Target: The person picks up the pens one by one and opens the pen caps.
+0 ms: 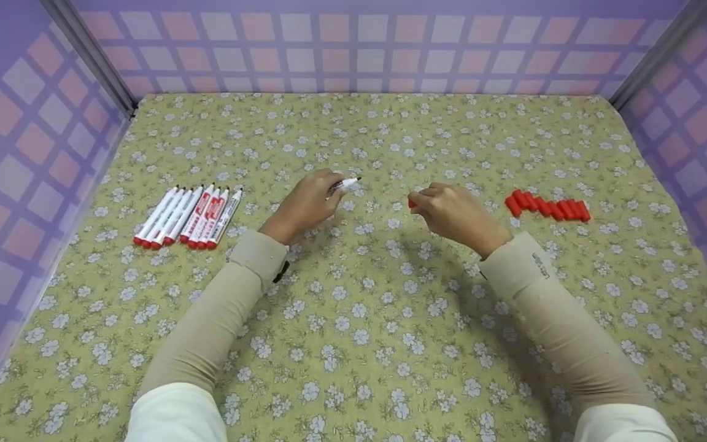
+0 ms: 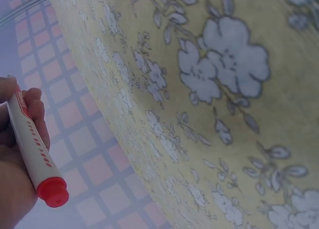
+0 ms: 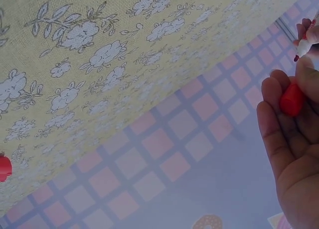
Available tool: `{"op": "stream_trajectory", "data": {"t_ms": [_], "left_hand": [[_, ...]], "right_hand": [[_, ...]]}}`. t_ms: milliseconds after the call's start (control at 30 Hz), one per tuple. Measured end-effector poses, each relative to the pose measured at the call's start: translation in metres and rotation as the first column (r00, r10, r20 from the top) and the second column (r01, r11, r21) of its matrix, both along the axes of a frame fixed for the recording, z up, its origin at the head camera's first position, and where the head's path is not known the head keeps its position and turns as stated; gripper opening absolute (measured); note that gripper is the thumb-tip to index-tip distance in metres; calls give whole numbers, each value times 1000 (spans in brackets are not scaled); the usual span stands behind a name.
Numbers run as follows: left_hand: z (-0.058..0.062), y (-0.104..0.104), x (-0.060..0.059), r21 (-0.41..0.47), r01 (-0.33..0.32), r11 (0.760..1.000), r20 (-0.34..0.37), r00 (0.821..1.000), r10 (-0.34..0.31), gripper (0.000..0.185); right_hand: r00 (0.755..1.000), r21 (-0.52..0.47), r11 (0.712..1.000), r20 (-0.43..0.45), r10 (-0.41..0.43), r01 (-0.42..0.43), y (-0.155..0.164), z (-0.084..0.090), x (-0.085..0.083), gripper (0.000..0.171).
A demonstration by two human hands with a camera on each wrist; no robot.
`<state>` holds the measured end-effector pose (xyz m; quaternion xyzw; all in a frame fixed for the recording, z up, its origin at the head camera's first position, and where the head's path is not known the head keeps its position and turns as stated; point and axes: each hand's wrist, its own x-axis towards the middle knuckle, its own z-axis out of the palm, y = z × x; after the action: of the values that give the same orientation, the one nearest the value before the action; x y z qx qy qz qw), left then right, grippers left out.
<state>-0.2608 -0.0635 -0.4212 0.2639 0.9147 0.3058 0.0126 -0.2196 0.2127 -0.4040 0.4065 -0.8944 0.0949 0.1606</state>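
My left hand point(image 1: 309, 204) grips an uncapped white marker point(image 1: 346, 183), its dark tip pointing right towards the other hand. In the left wrist view the marker's point(image 2: 34, 139) red end plug and red lettering show beside the palm. A red marker cap point(image 3: 292, 100) is pinched between the thumb and fingers of my right hand point(image 1: 455, 212). The two hands face each other over the middle of the table, a gap between tip and cap. In the right wrist view the left hand's marker tip appears beyond the right fingers.
On the left lies a row of several uncapped white markers point(image 1: 189, 216), red ends towards me. Several red caps point(image 1: 550, 206) lie in a line on the right. A flowered cloth point(image 1: 353, 344) covers the table, with checkered panels point(image 1: 359, 46) along the back and sides.
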Motion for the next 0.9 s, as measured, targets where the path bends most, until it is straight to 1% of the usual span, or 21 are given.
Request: {"op": "stream_trajectory", "data": {"t_ms": [133,267,333,500,700,800,900], "left_hand": [[-2,-6,-1,3,-34,999,2,999,34,32],[-4,-14,-2,19,-61,998,42,997,60,32],[-5,-18,-2,27,-84,996,69,994,82,32],[-5,-28,-3,34,-157,987,128,980,151,33],[-7,-43,-3,54,-226,973,169,962,214,33],[-9,-51,-4,51,-257,965,180,953,245,35],[-9,-59,-6,28,-285,958,170,946,276,35]], "right_hand": [[1000,0,1000,-8,2,-2,0,-1,0,6],[1000,8,1000,-19,1,-1,1,-1,0,7],[1000,8,1000,-12,2,-2,1,-2,1,6],[1000,8,1000,3,2,-2,2,-3,1,6],[1000,15,1000,-7,-2,2,3,-5,1,6],[1000,15,1000,-1,-5,5,4,-6,1,6],[1000,19,1000,4,-9,9,4,-6,1,6]]}}
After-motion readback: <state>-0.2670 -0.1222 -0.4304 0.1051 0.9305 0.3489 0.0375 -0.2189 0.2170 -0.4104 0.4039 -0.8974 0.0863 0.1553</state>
